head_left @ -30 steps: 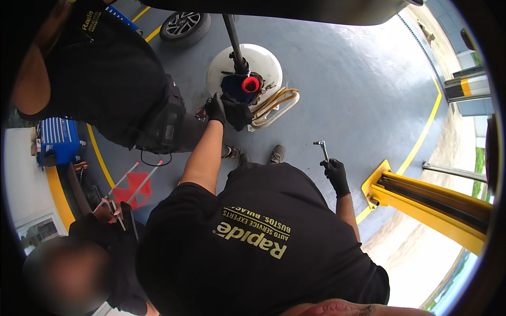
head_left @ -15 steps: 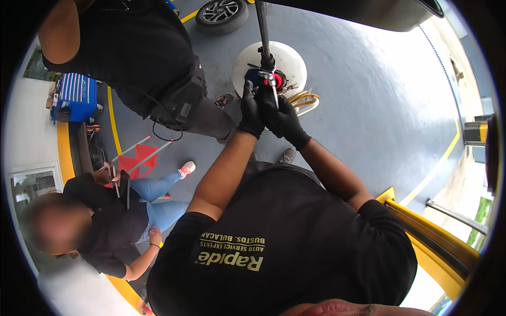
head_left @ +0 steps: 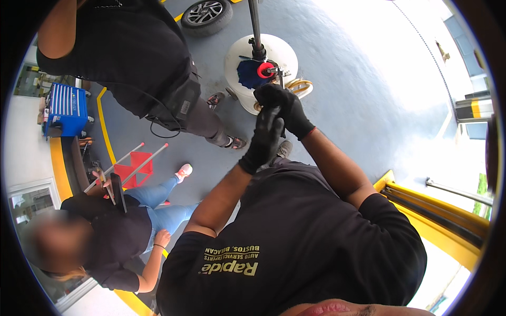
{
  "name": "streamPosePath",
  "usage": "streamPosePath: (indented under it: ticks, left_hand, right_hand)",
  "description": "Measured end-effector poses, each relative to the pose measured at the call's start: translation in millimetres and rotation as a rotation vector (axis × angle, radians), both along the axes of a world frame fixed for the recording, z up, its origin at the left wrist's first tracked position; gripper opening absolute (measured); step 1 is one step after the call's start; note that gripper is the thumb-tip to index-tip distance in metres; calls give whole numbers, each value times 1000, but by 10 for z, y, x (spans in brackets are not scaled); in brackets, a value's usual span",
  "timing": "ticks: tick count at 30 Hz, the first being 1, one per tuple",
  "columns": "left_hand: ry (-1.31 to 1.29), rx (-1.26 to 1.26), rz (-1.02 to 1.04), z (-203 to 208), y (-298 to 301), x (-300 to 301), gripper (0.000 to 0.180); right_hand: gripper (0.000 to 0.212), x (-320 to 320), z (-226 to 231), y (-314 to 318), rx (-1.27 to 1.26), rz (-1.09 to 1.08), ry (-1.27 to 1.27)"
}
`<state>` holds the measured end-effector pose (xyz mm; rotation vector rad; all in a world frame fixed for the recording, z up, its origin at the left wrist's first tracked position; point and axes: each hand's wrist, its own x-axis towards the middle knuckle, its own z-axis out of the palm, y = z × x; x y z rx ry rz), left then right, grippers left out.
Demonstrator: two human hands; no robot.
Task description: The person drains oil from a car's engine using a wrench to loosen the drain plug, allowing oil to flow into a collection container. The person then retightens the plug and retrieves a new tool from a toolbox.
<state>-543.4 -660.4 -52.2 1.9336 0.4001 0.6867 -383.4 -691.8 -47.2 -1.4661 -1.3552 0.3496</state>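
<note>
My right hand (head_left: 287,108), in a black glove, is closed around the handle of a metal ratchet wrench (head_left: 281,78). The wrench's head is up beside a red ring-shaped piece (head_left: 265,70), and I cannot tell whether they are joined. Just below, my gloved left hand (head_left: 265,136) has its fingers stretched up against or close to the heel of the right hand, gripping nothing visible. Beneath the tool is a round white tank (head_left: 244,100) with a dark upright pole (head_left: 255,26) and a dark blue cloth (head_left: 251,75) on its top.
A person in black (head_left: 142,63) stands close on the left; another person (head_left: 116,231) is farther down at left. A wheel (head_left: 206,16) lies beyond the tank. A blue tool chest (head_left: 68,108) and a red-and-silver stand (head_left: 138,167) are at left, a yellow lift part (head_left: 432,210) at right.
My left hand has come down off the upper part of the work toward me. The right hand has shifted slightly, and the red ring and blue cloth are more exposed. The view has shifted a little.
</note>
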Motion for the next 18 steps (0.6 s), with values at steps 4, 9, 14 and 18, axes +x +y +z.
streamPosePath:
  ticks: [4,9,14,18]
  left_hand:
    - [-191,-764,-49,-184,175,149,37]
    - [-507,-1157,4,-373,-100,419,37]
    - [-848,-1382,120,-272,-55,593,45]
    - [-638,-1211,49,-289,-112,929,29]
  right_hand:
    - [39,-256,275,-240,-304,-80,416]
    - [41,-413,-23,-551,-106,-18,988]
    - [33,-97,82,-936,-339,94,772]
    - [41,583,-419,-1257,-525,176,172]
